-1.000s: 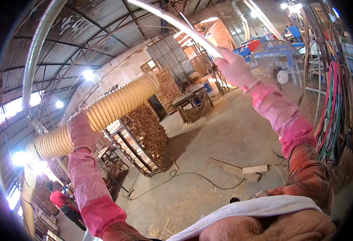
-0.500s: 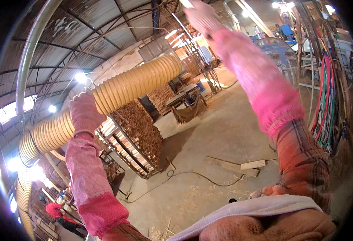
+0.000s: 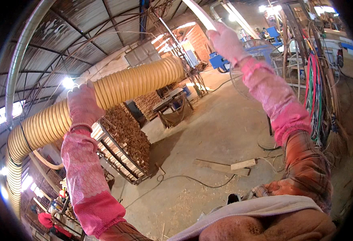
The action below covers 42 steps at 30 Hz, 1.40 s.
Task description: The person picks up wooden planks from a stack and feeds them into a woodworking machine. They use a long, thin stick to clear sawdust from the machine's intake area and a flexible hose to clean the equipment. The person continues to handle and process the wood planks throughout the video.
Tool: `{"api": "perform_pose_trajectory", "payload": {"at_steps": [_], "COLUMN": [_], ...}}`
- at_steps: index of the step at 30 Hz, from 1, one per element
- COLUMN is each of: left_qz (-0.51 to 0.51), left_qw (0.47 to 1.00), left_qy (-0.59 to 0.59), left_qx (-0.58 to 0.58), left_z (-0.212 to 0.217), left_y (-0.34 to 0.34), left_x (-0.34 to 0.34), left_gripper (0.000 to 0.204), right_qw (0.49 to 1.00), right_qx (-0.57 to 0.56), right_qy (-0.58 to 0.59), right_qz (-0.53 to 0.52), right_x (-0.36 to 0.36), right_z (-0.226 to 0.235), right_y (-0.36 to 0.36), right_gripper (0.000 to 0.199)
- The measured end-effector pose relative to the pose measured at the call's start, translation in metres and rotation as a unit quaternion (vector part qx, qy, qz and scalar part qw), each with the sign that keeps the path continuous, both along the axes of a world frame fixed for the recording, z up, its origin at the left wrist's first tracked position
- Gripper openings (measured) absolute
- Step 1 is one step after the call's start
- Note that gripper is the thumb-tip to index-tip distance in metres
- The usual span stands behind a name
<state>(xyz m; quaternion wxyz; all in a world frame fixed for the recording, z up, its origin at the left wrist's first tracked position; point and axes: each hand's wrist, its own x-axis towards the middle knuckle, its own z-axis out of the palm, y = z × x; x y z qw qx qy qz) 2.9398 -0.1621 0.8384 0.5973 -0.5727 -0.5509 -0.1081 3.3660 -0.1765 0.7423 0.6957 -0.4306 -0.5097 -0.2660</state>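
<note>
A metal rack (image 3: pixel 119 159) in front of the worker holds tightly stacked wood pieces (image 3: pixel 128 132); I can't see inside the blue barrel (image 3: pixel 186 91) farther back. Both arms reach up and forward. The gloved left hand (image 3: pixel 83 105) grips a ribbed yellow hose (image 3: pixel 140 80), which slants upward from left to right, its end pointing right. The higher right hand (image 3: pixel 226 43) is closed around a pale pole (image 3: pixel 200 14) leaning up and leftward.

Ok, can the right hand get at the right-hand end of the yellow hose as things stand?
Probably, though it isn't free: the right hand grips a white strip. Nothing visible blocks the gap to the yellow hose, which the left hand holds, though depth is hard to judge.
</note>
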Motion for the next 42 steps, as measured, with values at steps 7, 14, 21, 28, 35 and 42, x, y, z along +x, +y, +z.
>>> {"api": "perform_pose_trajectory", "payload": {"at_steps": [7,14,21,28,35,42], "left_qz": [-0.042,-0.001,0.005,0.019,0.003,-0.083], "left_qw": [0.998,0.997,0.992,0.99,0.992,0.987], "left_qy": [-0.018,-0.07,-0.111,-0.141,-0.119,-0.117], "left_qx": [0.033,0.04,0.052,0.024,0.038,0.076], "left_z": [0.008,0.019,0.026,0.032,0.032,0.037], "left_y": [-0.015,-0.03,-0.032,-0.032,-0.026,-0.02], "left_x": [-0.009,-0.01,-0.016,-0.001,-0.001,-0.01], "left_gripper": [0.084,0.1,0.101,0.098,0.095,0.062], "right_qw": [0.997,1.0,0.962,0.939,0.937,0.936], "right_qx": [-0.029,-0.006,-0.133,-0.146,-0.158,-0.165], "right_qy": [0.067,0.008,0.168,0.228,0.231,0.229], "right_qz": [-0.008,0.008,0.167,0.21,0.208,0.21], "right_x": [-0.01,-0.02,0.007,0.016,0.035,0.03], "right_z": [0.096,0.061,-0.065,-0.099,-0.122,-0.133], "right_y": [-0.016,0.009,0.003,-0.017,-0.015,-0.024], "right_gripper": [0.032,0.034,0.034,0.032,0.033,0.031]}}
